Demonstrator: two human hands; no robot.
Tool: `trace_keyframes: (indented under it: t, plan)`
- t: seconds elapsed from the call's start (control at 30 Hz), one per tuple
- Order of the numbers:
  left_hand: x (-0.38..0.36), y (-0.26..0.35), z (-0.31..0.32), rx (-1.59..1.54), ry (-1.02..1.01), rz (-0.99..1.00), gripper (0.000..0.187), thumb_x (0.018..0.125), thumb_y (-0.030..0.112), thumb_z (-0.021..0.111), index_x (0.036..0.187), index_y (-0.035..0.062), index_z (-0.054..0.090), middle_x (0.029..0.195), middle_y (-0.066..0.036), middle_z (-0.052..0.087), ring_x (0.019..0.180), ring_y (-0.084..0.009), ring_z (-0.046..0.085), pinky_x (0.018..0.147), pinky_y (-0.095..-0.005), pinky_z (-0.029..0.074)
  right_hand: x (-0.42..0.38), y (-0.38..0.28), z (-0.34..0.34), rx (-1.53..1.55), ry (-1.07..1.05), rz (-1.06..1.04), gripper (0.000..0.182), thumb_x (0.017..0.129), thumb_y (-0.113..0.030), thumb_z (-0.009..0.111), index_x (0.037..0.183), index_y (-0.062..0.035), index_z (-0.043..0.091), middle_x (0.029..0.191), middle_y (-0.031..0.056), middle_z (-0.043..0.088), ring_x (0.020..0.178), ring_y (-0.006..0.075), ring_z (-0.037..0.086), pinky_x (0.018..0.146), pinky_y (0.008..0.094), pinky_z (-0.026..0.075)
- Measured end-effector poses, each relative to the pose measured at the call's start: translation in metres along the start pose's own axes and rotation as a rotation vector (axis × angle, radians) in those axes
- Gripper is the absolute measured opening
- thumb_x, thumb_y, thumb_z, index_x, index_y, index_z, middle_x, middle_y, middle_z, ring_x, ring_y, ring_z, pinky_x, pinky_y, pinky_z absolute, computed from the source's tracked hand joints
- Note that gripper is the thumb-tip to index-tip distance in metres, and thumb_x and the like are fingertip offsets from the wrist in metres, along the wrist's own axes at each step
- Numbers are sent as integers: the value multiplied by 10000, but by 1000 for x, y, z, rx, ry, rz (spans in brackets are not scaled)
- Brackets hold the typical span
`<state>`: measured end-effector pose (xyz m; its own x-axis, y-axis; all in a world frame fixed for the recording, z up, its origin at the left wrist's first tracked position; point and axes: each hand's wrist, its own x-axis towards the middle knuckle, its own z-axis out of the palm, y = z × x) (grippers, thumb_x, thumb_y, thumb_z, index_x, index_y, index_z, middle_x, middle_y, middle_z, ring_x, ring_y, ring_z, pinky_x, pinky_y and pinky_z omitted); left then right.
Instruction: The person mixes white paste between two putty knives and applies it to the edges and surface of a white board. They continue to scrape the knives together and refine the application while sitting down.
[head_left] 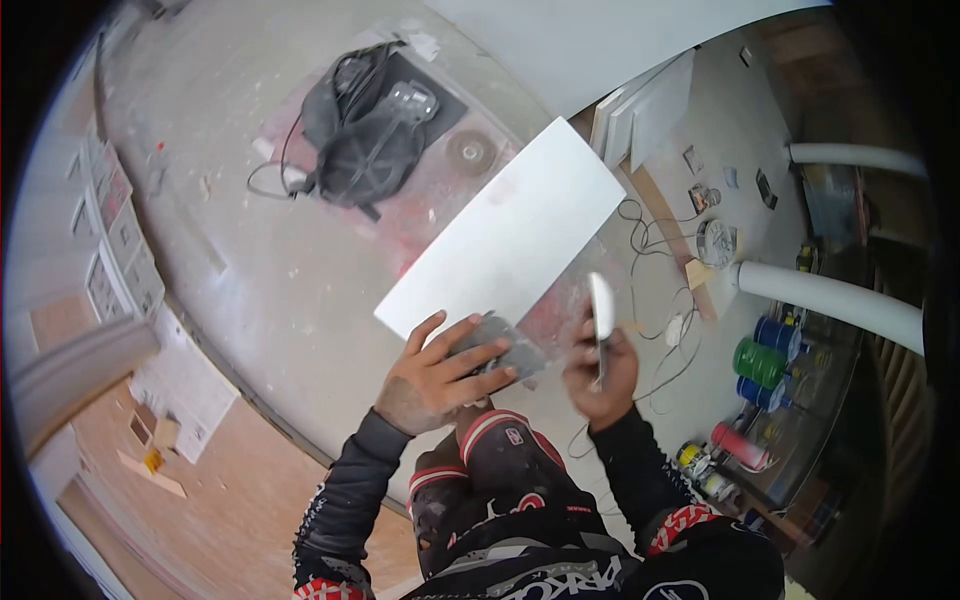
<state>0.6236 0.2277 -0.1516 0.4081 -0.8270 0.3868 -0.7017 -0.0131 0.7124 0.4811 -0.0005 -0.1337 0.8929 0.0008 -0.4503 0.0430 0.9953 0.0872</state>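
A dark grey sheet, like sandpaper, lies under the spread fingers of my left hand, which grips it near the lower end of the white panel. Its thumb is hidden beneath. My right hand is closed around a narrow white object that stands up past the fingers; blur hides its kind. The panel lies at a slant on the floor just beyond both hands, its near corner by my left fingertips.
Past the panel are a dark bag and a round disc on a red-stained patch. Cables loop at the right, near a white pipe and large bottles. A wooden board lies at the left.
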Motion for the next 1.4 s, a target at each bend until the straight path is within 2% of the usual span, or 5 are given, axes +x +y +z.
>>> trace_keyframes:
  t: [0.33, 0.47, 0.73, 1.17, 1.4]
  plan:
    - [-20, -117, 51, -375, 94, -721, 473, 1027, 380, 422, 1303, 20, 558, 1269, -173, 610, 1183, -293, 578, 974, -364, 449, 213, -240, -38, -2120, 635, -315, 329, 891, -108, 551, 1191, 17, 601, 1010, 87, 648, 909, 150, 582, 820, 295, 476]
    - [-21, -117, 63, -440, 188, -903, 468, 1033, 365, 418, 1322, 17, 535, 1242, -172, 622, 1126, -280, 610, 962, -351, 457, 277, -264, -57, -2759, 287, -792, 365, 841, -74, 521, 1189, -10, 610, 1072, 159, 637, 948, 288, 611, 835, 401, 483]
    - [-8, -115, 56, -518, 163, -980, 509, 1037, 402, 386, 1334, 15, 530, 1249, -152, 624, 1146, -234, 581, 986, -327, 393, 293, -142, -139, -2831, 887, -858, 451, 861, -111, 506, 1308, -63, 535, 1329, 120, 503, 1045, 325, 501, 878, 474, 423]
    - [72, -205, 40, -1738, 61, -1664, 289, 917, 219, 575, 1163, 66, 564, 1029, -58, 646, 891, -208, 658, 749, -390, 548, 166, -12, 20, -2041, -12, -403, 661, 699, 136, 504, 1332, -53, 538, 1391, 187, 450, 1355, 347, 403, 1108, 408, 354]
    - [132, -266, -26, -1863, 33, -1116, 319, 892, 113, 600, 1190, 4, 560, 1094, -93, 647, 963, -210, 657, 878, -375, 537, 190, -93, -52, -2307, 385, -338, 634, 718, 139, 438, 1325, -23, 527, 1355, 208, 504, 1277, 354, 472, 1082, 394, 384]
